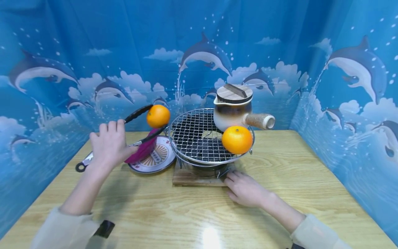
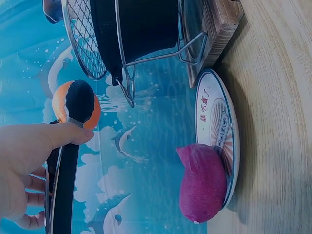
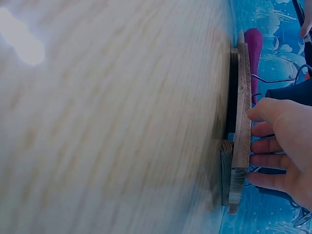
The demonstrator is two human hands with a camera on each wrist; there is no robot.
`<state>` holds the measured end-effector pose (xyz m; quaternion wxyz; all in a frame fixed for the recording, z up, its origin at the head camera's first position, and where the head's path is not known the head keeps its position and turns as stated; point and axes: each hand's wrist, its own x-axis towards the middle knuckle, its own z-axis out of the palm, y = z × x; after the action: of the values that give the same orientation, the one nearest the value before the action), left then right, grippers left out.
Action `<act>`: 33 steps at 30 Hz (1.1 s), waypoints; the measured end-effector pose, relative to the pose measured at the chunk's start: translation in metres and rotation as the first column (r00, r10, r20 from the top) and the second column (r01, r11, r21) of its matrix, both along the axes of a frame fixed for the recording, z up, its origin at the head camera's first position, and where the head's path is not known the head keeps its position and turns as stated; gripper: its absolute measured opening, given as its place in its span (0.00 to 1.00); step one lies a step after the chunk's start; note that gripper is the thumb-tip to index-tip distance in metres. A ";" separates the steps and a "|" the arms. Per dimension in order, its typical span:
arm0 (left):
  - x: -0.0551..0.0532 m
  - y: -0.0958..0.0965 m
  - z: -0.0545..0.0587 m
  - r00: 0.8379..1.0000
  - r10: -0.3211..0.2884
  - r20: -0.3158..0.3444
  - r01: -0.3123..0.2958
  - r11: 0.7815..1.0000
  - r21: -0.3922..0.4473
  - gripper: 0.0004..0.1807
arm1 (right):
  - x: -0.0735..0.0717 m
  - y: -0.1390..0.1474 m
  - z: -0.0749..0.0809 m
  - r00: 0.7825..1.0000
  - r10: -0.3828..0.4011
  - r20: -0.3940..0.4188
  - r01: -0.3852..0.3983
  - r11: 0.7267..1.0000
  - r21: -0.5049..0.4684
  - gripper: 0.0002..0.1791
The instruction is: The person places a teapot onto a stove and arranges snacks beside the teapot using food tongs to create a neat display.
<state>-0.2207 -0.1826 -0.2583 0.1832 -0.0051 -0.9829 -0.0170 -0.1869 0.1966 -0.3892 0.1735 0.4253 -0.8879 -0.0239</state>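
My left hand (image 1: 109,143) grips black-and-silver tongs (image 1: 138,113), with the thumb pressed along one arm in the left wrist view. Between the black tong tips an orange (image 1: 158,116) is held in the air, left of the round wire grill (image 1: 199,138). Beneath the tongs, a purple sweet potato (image 2: 202,183) lies on a patterned plate (image 2: 204,105). My right hand (image 1: 247,189) touches the wooden board (image 1: 196,180) under the stove at its front right corner, fingers fairly straight in the right wrist view. Another orange (image 1: 237,139) sits on the grill's right side.
A lidded clay pot (image 1: 231,116) stands on the grill's back right, its wrapped handle (image 1: 259,121) jutting right past the rim. The black stove body (image 2: 141,27) and wire legs hold up the grill. A blue dolphin curtain (image 1: 149,41) encloses the wooden table (image 1: 174,214).
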 end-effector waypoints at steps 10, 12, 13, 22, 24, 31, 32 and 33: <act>0.006 0.004 0.003 0.999 -0.022 -0.039 0.022 1.000 0.001 0.56 | 0.001 0.000 0.000 1.000 -0.003 -0.001 0.003 1.000 -0.005 0.12; 0.008 0.005 0.005 0.999 -0.025 -0.044 0.025 1.000 -0.002 0.56 | 0.001 0.000 0.000 1.000 -0.003 0.000 0.003 1.000 -0.001 0.12; 0.008 0.006 0.005 0.999 -0.026 -0.045 0.026 1.000 -0.003 0.56 | 0.001 0.000 0.000 1.000 -0.003 0.000 0.003 1.000 -0.001 0.12; 0.015 0.013 0.010 0.994 -0.068 -0.079 0.065 0.997 -0.040 0.56 | 0.000 0.000 0.000 1.000 -0.012 0.007 0.012 1.000 0.005 0.12; 0.017 0.015 0.011 0.993 -0.078 -0.087 0.074 0.996 -0.045 0.56 | -0.001 0.001 0.000 1.000 -0.013 0.006 0.013 1.000 0.005 0.13; 0.019 0.018 0.012 0.991 -0.088 -0.105 0.083 0.995 -0.051 0.56 | 0.000 0.001 0.000 1.000 -0.012 0.009 0.012 1.000 0.016 0.13; 0.019 0.018 0.012 0.990 -0.089 -0.106 0.084 0.995 -0.053 0.56 | 0.000 0.001 0.000 1.000 -0.013 0.011 0.013 1.000 0.017 0.13; 0.020 0.019 0.012 0.990 -0.090 -0.106 0.085 0.995 -0.054 0.56 | 0.000 0.001 0.000 1.000 -0.015 0.013 0.014 1.000 0.018 0.13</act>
<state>-0.2009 -0.1640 -0.2461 0.2353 -0.0538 -0.9704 -0.0003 -0.1873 0.1973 -0.3890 0.1636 0.4206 -0.8919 -0.0304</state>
